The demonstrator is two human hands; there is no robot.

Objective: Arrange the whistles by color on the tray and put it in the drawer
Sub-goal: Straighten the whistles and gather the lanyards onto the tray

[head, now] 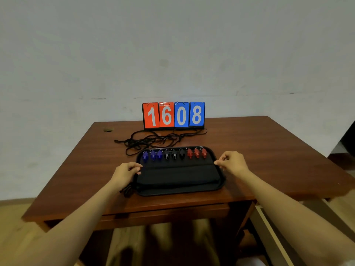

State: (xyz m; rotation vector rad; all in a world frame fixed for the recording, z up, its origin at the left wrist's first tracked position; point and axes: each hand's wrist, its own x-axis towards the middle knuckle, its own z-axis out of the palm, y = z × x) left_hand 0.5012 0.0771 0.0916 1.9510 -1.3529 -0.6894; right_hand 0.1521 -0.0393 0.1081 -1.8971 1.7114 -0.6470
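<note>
A black tray [221,186] lies near the front of the wooden table. Along its far edge stand three blue whistles [153,155], three black whistles [174,155] and three red whistles [197,153], grouped left to right. A black pouch [177,174] fills the tray's near half. My left hand [126,172] touches the tray's left edge with curled fingers. At the right edge my right hand [231,163] pinches the rim. Whether either hand fully grips the tray is unclear.
A flip scoreboard [173,115] reading 1608 stands at the back of the table [269,150]. Black cords [153,140] lie tangled between it and the tray. A drawer front [172,214] sits under the table's front edge. A pale rail [272,233] runs at the lower right.
</note>
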